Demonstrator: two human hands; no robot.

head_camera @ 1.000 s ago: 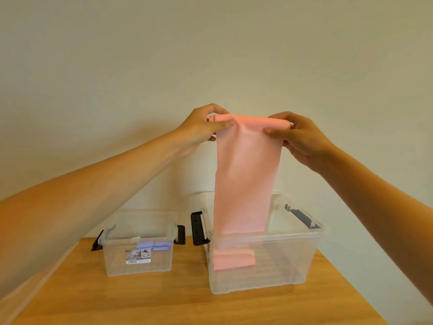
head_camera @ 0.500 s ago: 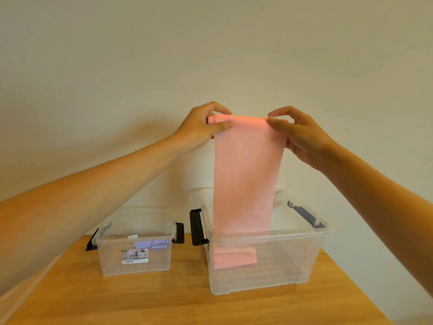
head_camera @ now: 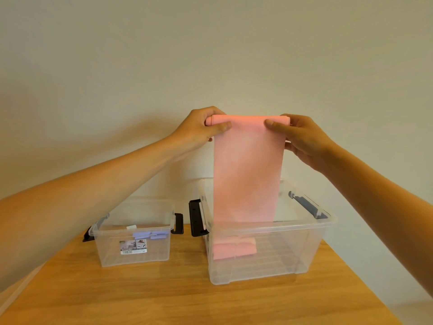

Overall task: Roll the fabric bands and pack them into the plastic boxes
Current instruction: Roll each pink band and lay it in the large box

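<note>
A long pink fabric band [head_camera: 247, 174] hangs straight down from a small roll at its top. My left hand [head_camera: 201, 129] pinches the roll's left end, and my right hand [head_camera: 302, 136] pinches its right end, thumbs on the front. The band's lower part drops into the large clear plastic box [head_camera: 304, 249], where its end lies folded on the bottom. A smaller clear box [head_camera: 134, 249] with black latches stands to the left and holds lilac bands [head_camera: 151, 235].
Both boxes stand open on a wooden table [head_camera: 187, 299] set against a plain wall. The table's right corner edge runs near the large box. Black latch handles [head_camera: 195, 218] stick out between the two boxes.
The top edge of the pink band has been rolled over into a thicker roll between both hands. The hanging length is slightly shorter.
</note>
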